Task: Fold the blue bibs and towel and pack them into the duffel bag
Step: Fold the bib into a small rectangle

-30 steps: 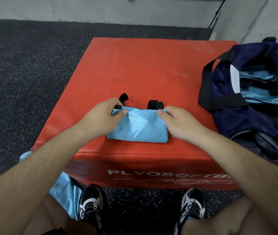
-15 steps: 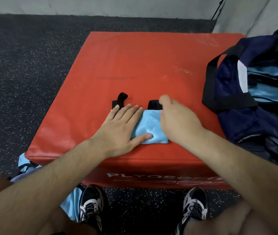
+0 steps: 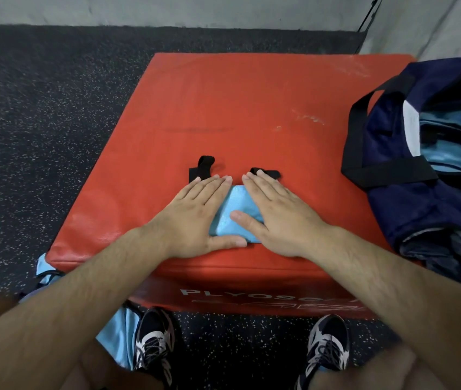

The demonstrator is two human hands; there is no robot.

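Both hands lay flat, fingers straight, the left hand (image 3: 195,212) and right hand (image 3: 277,212) pressing a smooth folded blue bib (image 3: 230,212) between them on the red vinyl plyo box (image 3: 223,102). Black straps (image 3: 202,167) poked out beyond the fingertips. Right of the right hand sat the open navy duffel bag (image 3: 420,192).

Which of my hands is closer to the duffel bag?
Right. The right hand presses the folded bib on the side toward the duffel bag; the left hand presses its far side.
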